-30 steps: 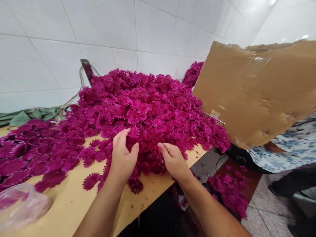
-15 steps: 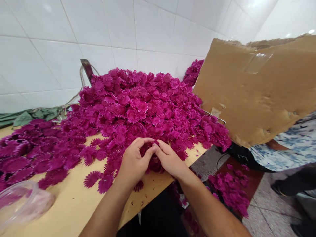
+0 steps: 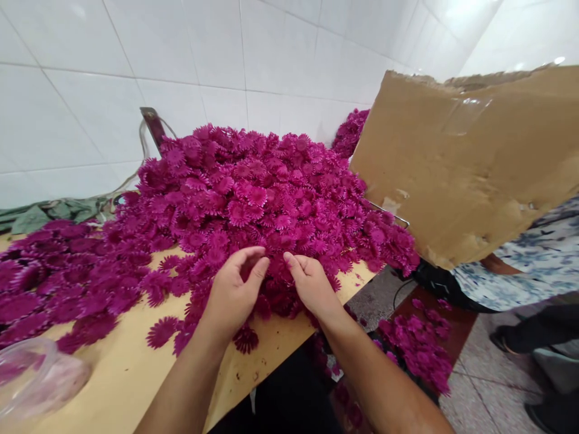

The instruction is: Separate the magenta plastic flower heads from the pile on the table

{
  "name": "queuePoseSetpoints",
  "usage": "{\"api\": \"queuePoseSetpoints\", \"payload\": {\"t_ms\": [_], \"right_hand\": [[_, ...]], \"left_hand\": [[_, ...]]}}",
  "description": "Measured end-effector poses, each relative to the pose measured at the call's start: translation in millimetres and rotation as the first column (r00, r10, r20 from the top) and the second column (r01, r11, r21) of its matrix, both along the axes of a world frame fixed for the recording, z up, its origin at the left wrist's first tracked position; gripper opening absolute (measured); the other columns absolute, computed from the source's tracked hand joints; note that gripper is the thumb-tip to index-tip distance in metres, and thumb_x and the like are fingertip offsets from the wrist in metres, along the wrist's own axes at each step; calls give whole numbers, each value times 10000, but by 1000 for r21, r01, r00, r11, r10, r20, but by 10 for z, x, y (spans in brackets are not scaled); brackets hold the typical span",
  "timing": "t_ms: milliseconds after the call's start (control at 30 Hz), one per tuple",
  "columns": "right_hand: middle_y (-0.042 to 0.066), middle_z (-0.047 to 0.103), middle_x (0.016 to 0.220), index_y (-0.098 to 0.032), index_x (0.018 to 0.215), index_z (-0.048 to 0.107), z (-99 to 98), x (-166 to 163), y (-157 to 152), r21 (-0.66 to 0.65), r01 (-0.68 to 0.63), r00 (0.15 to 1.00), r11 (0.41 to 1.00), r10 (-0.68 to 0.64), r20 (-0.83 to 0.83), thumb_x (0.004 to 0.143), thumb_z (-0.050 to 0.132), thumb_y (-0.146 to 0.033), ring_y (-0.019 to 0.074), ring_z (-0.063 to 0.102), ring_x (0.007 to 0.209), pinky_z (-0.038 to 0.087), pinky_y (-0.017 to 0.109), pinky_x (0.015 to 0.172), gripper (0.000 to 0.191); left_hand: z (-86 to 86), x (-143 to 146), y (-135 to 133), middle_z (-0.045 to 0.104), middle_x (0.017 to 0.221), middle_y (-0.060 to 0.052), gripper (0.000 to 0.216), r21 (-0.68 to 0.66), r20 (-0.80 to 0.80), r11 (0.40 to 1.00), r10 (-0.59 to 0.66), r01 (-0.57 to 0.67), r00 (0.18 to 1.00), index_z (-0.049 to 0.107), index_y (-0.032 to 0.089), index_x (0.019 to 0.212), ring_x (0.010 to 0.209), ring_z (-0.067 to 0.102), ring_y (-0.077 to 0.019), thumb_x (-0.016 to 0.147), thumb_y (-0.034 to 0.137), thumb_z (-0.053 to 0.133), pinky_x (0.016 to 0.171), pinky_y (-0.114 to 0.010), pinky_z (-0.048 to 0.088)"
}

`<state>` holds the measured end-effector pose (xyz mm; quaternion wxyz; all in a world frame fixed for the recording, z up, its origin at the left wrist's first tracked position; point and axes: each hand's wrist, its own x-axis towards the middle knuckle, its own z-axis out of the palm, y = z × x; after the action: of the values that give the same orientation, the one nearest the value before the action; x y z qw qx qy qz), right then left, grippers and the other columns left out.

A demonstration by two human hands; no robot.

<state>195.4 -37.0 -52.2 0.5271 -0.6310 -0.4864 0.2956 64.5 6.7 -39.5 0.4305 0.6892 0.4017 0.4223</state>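
Observation:
A big heap of magenta artificial-looking flower heads (image 3: 253, 187) covers the middle of the table, layered and daisy-shaped. At its front edge are both of my hands, a short gap between them. My left hand (image 3: 235, 289) is curved with thumb and fingers slightly apart, and no flower shows in it. Thumb pressed to the curled forefinger, my right hand (image 3: 312, 284) is closed; whatever it may pinch is hidden. Darker flower heads (image 3: 278, 295) lie between and below the hands. One loose flower head (image 3: 246, 339) rests near my left wrist.
A clear plastic tub (image 3: 40, 380) stands at the table's left front. Cardboard (image 3: 465, 163) rises at the right, partly hiding a person in a patterned garment (image 3: 520, 265). More flowers (image 3: 420, 343) lie below the table's right edge. Green cloth (image 3: 49, 214) lies by the tiled wall.
My hands were together at the fingertips over a dark flower; now they have drawn apart, the left one moving left and loosening. The view has shifted slightly.

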Motion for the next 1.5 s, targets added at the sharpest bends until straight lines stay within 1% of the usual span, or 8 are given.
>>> {"api": "queuePoseSetpoints", "payload": {"t_ms": [133,367,533,633,767,867,1200,1500], "right_hand": [[-40,329,549,-172,582,398,19,-27,-2,23,-87,994,996,88,-69,807,376,-501,78,304,516,258,228,485,399],[-36,404,611,-168,696,466,88,-51,-141,52,-336,937,941,339,-85,775,480,-329,80,346,554,313,212,527,180],[-26,462,642,-164,787,503,108,2,-122,28,-241,944,970,241,-223,702,522,-294,90,405,546,355,226,539,157],[-23,473,638,-164,755,512,101,23,-83,67,-176,963,982,186,-194,709,507,-309,96,416,565,361,232,563,152],[-23,463,604,-169,667,486,49,23,-55,111,-41,999,993,42,-7,760,466,-342,100,402,573,331,235,567,198],[-42,385,524,-179,578,419,8,13,-31,91,30,1000,995,-30,2,795,423,-413,86,339,509,279,230,503,320],[-44,346,544,-170,600,427,-13,-1,9,71,-110,970,991,123,-208,747,423,-619,75,302,507,273,222,479,473],[-47,356,588,-183,631,398,61,-77,-117,83,-210,974,974,216,-71,782,489,-400,84,324,542,298,222,514,280]], "left_hand": [[26,123,-139,676,842,-32,263,-91,35,981,-169,172,985,621,187,887,799,620,-176,708,371,569,769,-310,480],[-26,84,118,626,724,-9,309,-373,354,926,199,-57,914,543,171,751,713,602,-154,573,414,615,726,-317,487],[-12,-6,152,535,1152,-113,449,-81,100,972,227,-219,969,549,157,1027,1087,507,-231,586,235,568,933,-395,405],[22,6,45,565,1129,-96,357,94,-14,985,149,-147,989,592,173,1011,1070,521,-231,672,264,528,962,-410,385],[35,90,-110,665,927,-72,316,-50,6,995,-87,88,996,614,168,932,881,615,-208,719,391,540,862,-385,466],[-2,167,-163,667,920,-63,375,-87,73,989,-110,117,991,577,173,1009,850,626,-190,685,362,586,817,-355,489],[70,202,-119,696,870,-47,259,-117,120,972,-190,204,974,631,176,860,796,627,-183,664,335,577,780,-336,488],[38,163,111,597,607,2,143,-92,139,985,159,-147,977,549,180,671,610,570,-147,670,321,526,666,-301,463]]}}
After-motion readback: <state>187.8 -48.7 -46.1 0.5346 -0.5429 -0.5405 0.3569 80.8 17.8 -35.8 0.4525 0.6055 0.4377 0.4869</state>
